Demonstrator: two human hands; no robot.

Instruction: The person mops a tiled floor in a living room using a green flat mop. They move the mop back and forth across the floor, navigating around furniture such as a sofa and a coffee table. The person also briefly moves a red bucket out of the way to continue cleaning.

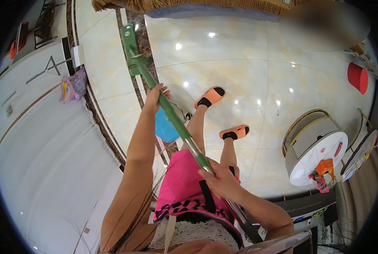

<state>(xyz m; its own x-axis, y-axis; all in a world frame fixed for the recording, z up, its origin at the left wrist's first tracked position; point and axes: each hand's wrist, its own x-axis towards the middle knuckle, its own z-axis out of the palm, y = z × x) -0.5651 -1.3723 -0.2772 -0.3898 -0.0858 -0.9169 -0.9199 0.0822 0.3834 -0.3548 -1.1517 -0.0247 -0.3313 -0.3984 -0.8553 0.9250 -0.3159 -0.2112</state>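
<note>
A long green mop (177,122), its pole part bare metal, runs slantwise across my body from the lower right to the upper left. Its flat green plastic head (130,46) is at the far end, above the floor's dark border strip; whether it touches the floor I cannot tell. My left hand (155,97) is closed round the pole just below the head. Farther down, near my waist, my right hand (217,180) grips the same pole. Part of a round blue object (167,125) shows behind the pole, beside my left forearm.
Pale glossy tiles (223,46) cover the floor. A round white side table (299,169) with packets on it stands at right, beyond it a red stool-like object (357,78). Fringed brown cloth (214,4) lines the far edge. A plastic bag (74,86) lies by the left wall.
</note>
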